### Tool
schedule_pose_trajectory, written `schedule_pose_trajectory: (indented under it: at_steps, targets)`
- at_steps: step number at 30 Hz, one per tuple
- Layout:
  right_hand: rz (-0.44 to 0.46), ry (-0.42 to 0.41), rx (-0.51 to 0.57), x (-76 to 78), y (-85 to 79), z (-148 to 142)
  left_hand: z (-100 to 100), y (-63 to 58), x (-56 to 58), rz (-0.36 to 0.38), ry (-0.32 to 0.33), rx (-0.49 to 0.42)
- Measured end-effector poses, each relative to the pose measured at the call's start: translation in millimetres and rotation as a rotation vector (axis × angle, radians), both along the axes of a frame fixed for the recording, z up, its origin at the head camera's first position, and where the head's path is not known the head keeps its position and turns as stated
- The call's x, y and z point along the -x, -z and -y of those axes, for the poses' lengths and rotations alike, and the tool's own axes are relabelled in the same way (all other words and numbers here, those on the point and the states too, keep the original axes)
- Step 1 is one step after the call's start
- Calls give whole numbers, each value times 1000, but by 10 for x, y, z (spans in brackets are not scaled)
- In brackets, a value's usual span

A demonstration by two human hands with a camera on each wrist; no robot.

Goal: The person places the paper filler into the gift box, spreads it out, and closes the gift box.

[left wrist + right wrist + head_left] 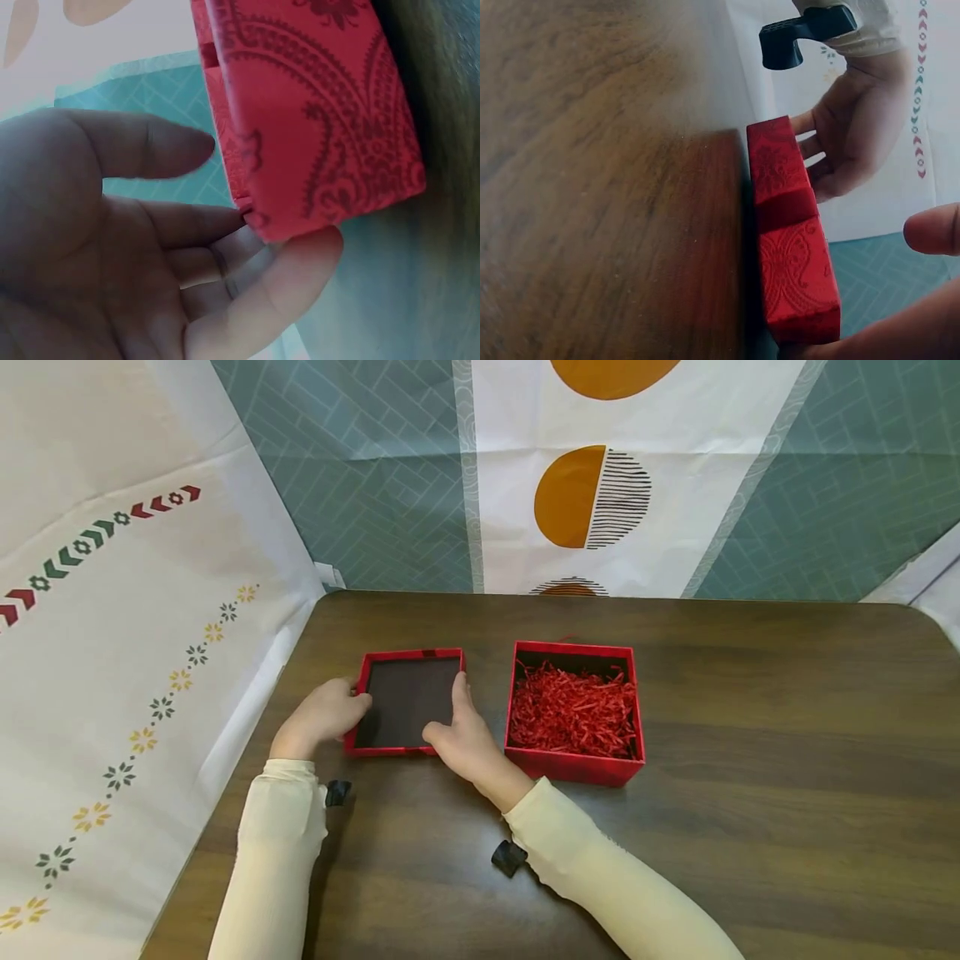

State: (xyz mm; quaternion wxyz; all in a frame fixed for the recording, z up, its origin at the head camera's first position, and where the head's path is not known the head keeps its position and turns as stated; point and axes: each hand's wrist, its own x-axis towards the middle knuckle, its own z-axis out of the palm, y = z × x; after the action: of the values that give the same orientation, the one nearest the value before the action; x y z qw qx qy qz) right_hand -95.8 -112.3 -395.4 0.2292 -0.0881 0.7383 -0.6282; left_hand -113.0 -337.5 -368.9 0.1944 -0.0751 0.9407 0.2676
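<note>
A red patterned box lid (408,702) lies with its dark inside facing up, on the left part of the table. My left hand (322,714) is at its left side; the left wrist view shows the fingers touching the lid's corner (322,142) and the thumb apart from its wall. My right hand (468,735) is at the right side, index finger along the rim and thumb spread. In the right wrist view, a finger touches the lid's near corner (799,277) while the thumb stays apart. Beside the right hand stands a red box (573,770).
Red shredded paper (573,710) fills the box. Both hands work on a brown wooden table (772,760). White patterned cloth (150,677) hangs along the left edge, and a teal and white cloth (375,485) hangs behind the far edge.
</note>
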Motion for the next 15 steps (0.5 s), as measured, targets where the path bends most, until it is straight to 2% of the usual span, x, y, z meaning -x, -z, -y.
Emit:
schedule_pose_trajectory:
  at_steps: [7, 15]
  targets:
    - [-93, 18, 34, -3, -84, -50, -25, -119, 1, -147, 14, -41]
    - [-227, 36, 99, -25, -218, -118, -105, -287, -77, -279, -74, -52]
